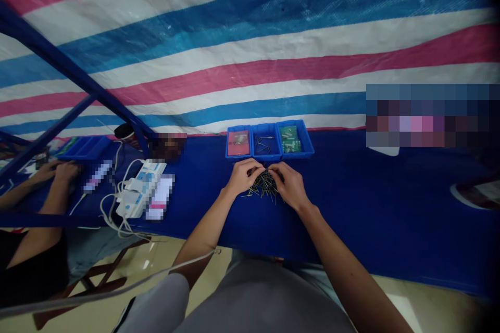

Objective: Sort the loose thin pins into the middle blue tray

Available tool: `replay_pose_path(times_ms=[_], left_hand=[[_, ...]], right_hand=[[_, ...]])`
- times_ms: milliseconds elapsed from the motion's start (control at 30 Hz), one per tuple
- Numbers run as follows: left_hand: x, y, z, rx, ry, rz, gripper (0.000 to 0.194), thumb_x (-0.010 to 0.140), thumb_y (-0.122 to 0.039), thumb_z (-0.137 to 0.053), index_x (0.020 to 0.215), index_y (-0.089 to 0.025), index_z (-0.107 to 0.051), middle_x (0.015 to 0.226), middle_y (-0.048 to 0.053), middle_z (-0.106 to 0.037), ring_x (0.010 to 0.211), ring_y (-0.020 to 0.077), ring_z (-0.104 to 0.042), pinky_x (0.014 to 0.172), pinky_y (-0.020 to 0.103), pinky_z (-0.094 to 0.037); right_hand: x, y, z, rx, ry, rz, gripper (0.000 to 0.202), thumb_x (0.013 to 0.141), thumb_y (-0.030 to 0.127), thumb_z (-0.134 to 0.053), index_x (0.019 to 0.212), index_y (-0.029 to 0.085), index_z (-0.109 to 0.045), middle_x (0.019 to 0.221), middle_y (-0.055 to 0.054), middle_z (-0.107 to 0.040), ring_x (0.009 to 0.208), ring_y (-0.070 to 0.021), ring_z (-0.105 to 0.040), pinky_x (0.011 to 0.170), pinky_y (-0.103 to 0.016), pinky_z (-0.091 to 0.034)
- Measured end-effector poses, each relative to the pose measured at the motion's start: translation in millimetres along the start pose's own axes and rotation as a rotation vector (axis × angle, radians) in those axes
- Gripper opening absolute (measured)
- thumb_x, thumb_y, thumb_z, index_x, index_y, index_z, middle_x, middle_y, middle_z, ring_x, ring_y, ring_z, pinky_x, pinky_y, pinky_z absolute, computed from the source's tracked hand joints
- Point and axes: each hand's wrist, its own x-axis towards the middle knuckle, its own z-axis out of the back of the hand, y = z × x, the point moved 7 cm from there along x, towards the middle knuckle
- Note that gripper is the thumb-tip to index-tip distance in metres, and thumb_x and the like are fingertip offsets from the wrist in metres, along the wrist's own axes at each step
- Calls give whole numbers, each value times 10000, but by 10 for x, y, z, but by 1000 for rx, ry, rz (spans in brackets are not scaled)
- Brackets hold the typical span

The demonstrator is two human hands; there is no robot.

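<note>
A heap of thin, screw-like metal pieces [265,186], dark with yellowish glints, lies on the blue tabletop between my hands. My left hand [244,177] is at the heap's left side, thumb and fingers pinched together over its upper edge. Opposite it, my right hand [288,182] also has its fingertips closed, close to those of the left. Whatever the fingertips hold is too small to make out. Just beyond stands a blue tray [309,143] with three compartments. A pink packet [238,144] is in the left one, several thin metal pieces [264,143] in the middle, a green packet [290,139] in the right.
To the left are a white power strip [141,187] with cables and a blurred-out phone-like object [160,197]. Beyond a blue metal frame [74,65], another person's hands [58,170] work near a second blue tray [84,148]. A striped tarpaulin [234,75] hangs behind the table.
</note>
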Motion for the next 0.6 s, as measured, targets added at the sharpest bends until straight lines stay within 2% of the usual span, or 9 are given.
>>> replay_pose_path(times_ms=[367, 533, 600], left_hand=[[3, 1, -8, -7, 12, 5, 238, 949, -327, -592, 855, -148, -718, 804, 60, -678, 659, 130, -576, 624, 249, -445], [-3, 5, -16, -6, 7, 6, 242, 947, -336, -596, 854, -151, -721, 796, 56, -677, 641, 126, -565, 614, 249, -445], [-5, 11, -11, -2, 0, 8, 242, 948, -335, -594, 851, -151, -719, 794, 55, -675, 636, 125, -560, 613, 250, -442]], right_hand=[[-7, -10, -5, -55, 15, -24, 257, 1021, 349, -413, 977, 229, -636, 901, -48, -689, 802, -195, -644, 741, -294, -449], [-6, -37, -10, -109, 31, -46, 336, 1032, 388, -378, 857, 216, -608, 763, -35, -645, 690, -178, -602, 646, -283, -404], [-8, -59, -7, -95, 23, -67, 313, 1025, 397, -397, 881, 215, -607, 759, -27, -639, 664, -169, -585, 633, -282, -400]])
